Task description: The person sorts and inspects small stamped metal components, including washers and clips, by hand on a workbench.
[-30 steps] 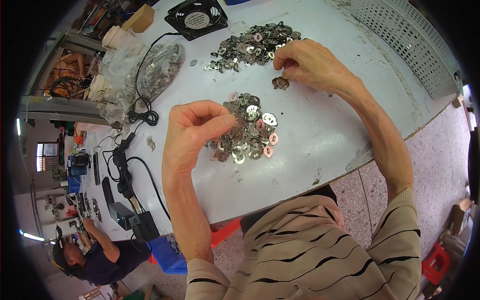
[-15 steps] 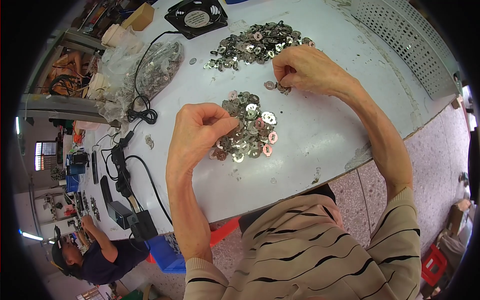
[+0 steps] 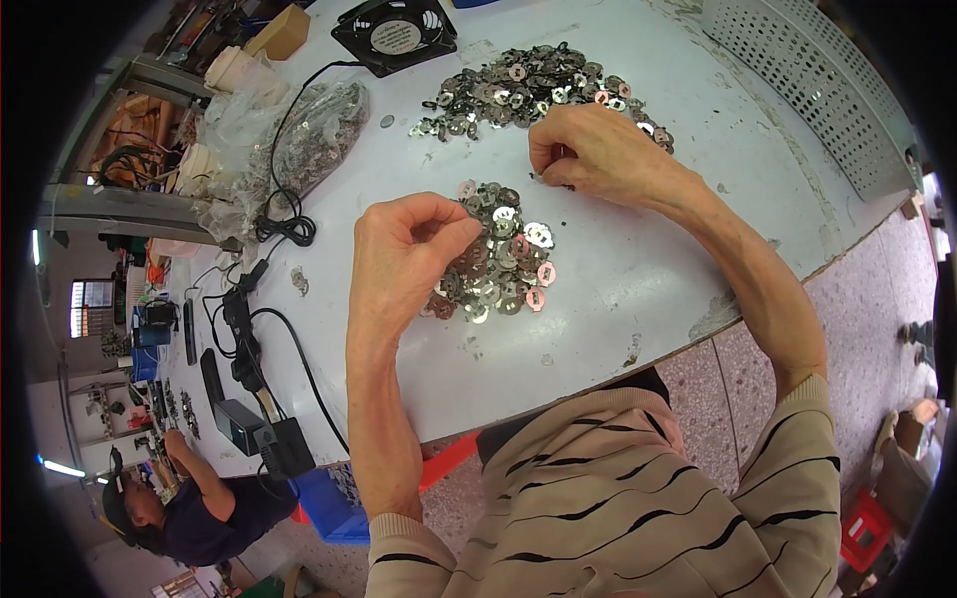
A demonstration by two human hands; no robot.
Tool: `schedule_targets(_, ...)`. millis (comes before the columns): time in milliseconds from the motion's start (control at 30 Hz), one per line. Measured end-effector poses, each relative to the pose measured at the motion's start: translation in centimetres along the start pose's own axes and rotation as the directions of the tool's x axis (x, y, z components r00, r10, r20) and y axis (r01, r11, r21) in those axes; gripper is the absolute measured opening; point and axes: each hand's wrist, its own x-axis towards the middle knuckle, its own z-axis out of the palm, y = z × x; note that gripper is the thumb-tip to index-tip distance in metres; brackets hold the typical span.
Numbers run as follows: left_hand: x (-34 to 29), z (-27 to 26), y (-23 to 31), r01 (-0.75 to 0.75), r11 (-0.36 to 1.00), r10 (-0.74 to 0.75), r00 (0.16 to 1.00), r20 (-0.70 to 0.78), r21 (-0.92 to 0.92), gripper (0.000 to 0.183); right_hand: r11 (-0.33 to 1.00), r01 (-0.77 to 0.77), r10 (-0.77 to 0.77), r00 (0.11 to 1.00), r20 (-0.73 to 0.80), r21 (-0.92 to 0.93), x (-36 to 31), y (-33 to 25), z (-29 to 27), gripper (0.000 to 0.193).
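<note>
Small metal discs (image 3: 485,291) lie on the white table (image 3: 598,329) in two piles: a near pile (image 3: 510,261) and, beyond it, a far pile (image 3: 518,88). The left hand (image 3: 399,254) is positioned over the near pile's left side, thumb and forefinger brought together; I cannot tell whether a disc is gripped. The right hand (image 3: 613,149) is located at the far pile's near edge, fingers curled, contents hidden from me. A black fan (image 3: 394,38) stands behind; a clear bag (image 3: 324,130) sits to the left.
</note>
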Motion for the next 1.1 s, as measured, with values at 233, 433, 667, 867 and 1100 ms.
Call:
schedule_targets(233,-0.4,1.3,0.3,-0.102,0.992,0.098,0.993,-0.06,-0.07,0.014,0.985,-0.053,0.035,0.993,0.113,0.163,0.2,-1.4,-1.3,0.009)
schedule_targets(433,-0.2,2.8,-0.1,-0.287,0.941,0.253,0.949,-0.19,-0.18,0.02,0.92,0.002,-0.061,0.989,0.138,0.391,-0.2,-3.0,-1.1,0.007)
schedule_targets(667,0.0,1.4,0.3,-0.045,0.826,0.057,0.998,0.003,-0.562,0.017,0.647,-0.139,-0.067,0.969,0.237,0.75,-0.6,-3.4,-2.2,0.019)
schedule_targets(867,0.0,0.7,0.1,0.163,0.633,-0.062,0.985,0.161,-0.757,0.018,0.572,-0.117,-0.083,0.976,0.199,0.812,-0.6,-3.6,-2.2,0.02)
schedule_targets(1100,0.1,0.5,0.0,0.184,0.608,-0.054,0.98,0.191,-0.773,0.019,0.644,-0.063,-0.088,0.984,0.156,0.762,-0.7,-3.3,-2.5,0.02)
